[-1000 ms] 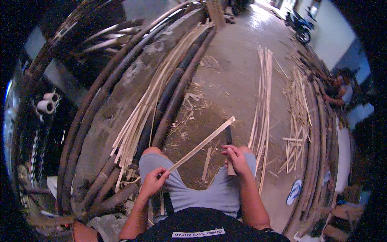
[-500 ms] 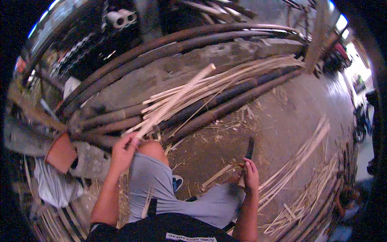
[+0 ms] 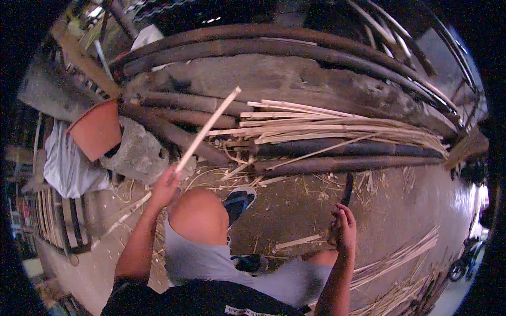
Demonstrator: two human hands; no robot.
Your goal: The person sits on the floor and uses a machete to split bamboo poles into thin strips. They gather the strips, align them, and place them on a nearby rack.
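My left hand (image 3: 166, 186) is closed around the lower end of a pale bamboo strip (image 3: 208, 127), beside my bent left knee. The strip slants up and to the right, its tip free in the air. At the right, my right hand (image 3: 345, 226) grips a knife with a dark blade (image 3: 348, 189) pointing upward; the fingers hide most of its handle. The blade stands apart from the strip. Beyond my feet, a bundle of similar pale strips (image 3: 327, 126) lies across dark poles (image 3: 348, 165).
An orange bucket (image 3: 97, 131) and a white sack (image 3: 68, 163) sit at the left by a rough stone block (image 3: 139, 152). More split strips (image 3: 400, 258) lie on the floor at the lower right. Long dark pipes (image 3: 274, 45) curve across the back. Shavings litter the floor.
The view has swung left, so the bucket and poles appear further right. My left hand still holds the strip, which now points more steeply upward. The knife remains in my right hand.
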